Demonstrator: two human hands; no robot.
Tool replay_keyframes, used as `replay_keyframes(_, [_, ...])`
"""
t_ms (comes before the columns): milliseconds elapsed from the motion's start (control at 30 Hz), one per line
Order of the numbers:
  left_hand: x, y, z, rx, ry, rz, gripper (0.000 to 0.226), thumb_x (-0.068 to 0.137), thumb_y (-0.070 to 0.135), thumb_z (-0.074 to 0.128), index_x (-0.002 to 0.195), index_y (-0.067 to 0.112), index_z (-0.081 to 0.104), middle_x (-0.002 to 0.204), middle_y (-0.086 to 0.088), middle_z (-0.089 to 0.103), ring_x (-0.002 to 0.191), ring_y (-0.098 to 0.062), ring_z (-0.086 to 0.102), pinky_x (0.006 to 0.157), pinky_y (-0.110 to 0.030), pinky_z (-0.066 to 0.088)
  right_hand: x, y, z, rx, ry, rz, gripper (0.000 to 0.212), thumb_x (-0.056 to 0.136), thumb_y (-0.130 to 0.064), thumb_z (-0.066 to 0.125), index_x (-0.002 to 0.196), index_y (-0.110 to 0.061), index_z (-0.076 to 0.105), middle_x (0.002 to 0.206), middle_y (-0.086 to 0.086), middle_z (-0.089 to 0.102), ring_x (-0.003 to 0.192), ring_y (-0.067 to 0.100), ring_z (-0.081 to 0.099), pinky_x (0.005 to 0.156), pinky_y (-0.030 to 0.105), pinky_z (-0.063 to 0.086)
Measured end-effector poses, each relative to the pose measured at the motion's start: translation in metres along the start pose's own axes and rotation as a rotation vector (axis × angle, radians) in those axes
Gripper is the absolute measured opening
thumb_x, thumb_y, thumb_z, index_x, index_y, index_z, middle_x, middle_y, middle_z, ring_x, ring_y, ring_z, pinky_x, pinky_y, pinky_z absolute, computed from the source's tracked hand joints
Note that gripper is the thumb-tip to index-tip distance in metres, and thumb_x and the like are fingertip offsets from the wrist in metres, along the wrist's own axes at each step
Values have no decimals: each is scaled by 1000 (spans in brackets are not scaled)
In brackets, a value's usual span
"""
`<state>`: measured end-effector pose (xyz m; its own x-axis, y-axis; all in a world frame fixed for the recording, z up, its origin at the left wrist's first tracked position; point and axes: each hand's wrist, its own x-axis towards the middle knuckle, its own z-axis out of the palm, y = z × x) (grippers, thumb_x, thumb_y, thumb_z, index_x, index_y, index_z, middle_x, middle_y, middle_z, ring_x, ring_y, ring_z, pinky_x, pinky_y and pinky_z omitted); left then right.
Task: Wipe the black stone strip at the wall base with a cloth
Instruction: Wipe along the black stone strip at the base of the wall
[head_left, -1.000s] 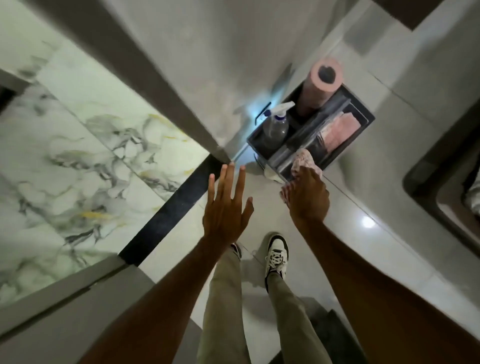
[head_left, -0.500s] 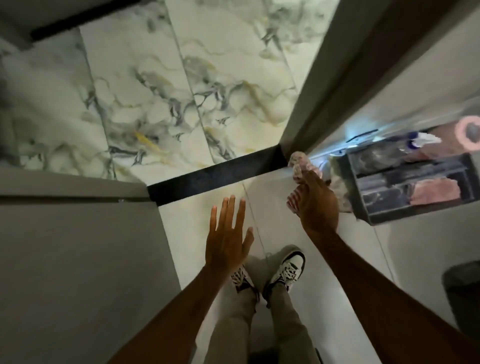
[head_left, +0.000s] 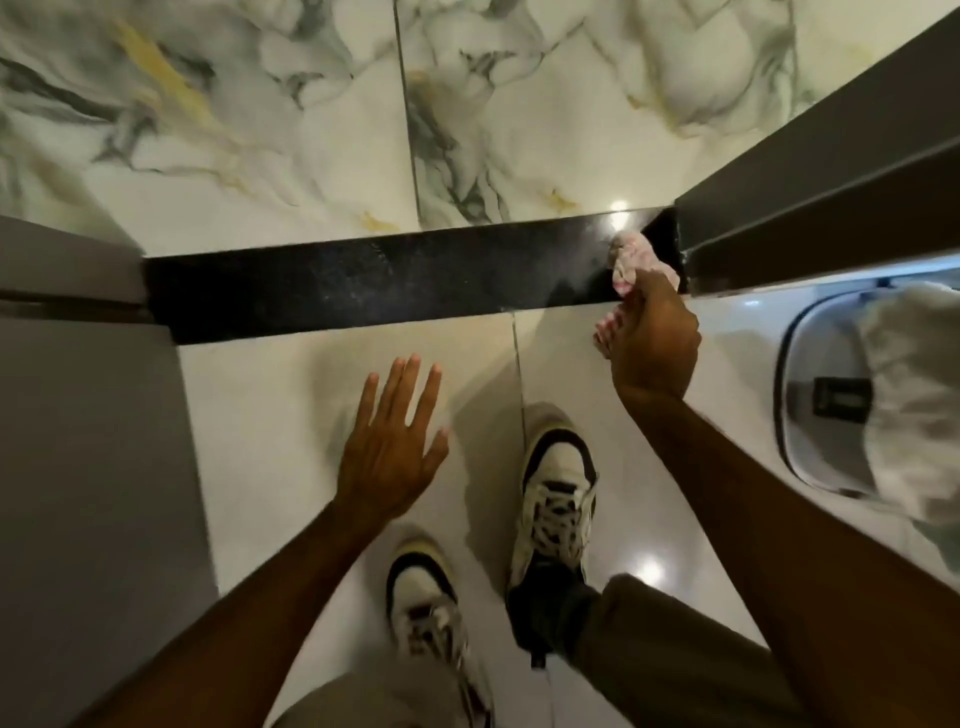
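cloth (head_left: 635, 258) now on black strip (head_left: 363, 283), right hand (head_left: 652, 340) lowered, gripping

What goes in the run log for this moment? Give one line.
right hand: grips cloth | cloth: on right end of black strip | left hand: open, empty

pale floor (head_left: 322, 395) w/ shoes (head_left: 556, 499), bin (head_left: 810, 364)

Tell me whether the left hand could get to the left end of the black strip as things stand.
Probably yes. The left hand is open and empty, spread over bare pale floor just short of the black stone strip. Nothing lies between them. The right hand holds the cloth at the far right end.
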<state>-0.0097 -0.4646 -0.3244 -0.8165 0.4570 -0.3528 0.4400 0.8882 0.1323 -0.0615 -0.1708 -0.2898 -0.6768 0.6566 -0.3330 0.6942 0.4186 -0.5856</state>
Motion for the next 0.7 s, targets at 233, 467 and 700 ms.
replay_keyframes(233, [77,-39,144,-19,5,54,78,106,51,33,172,13,21,181,-21,14,168,-43,17,136,-63,14,97,91,108,-596,-13,-397,58,120,-35,26,172,-10,26,181,22,17,168,40,20,140,46,24])
replay_keyframes(467, [81,-48,183,-13,186,78,88,98,50,46,175,19,17,184,-14,7,171,-36,7,139,-57,-1,144,64,181,-365,265,-451,62,116,-39,31,167,-3,36,179,20,23,170,31,16,143,44,3])
replay_keyframes(700, [84,-37,155,-68,181,42,73,100,46,44,164,10,44,176,-22,29,163,-43,30,130,-68,26,50,100,158,-503,10,-539,66,104,-23,41,167,-6,37,178,21,27,168,35,17,131,59,39])
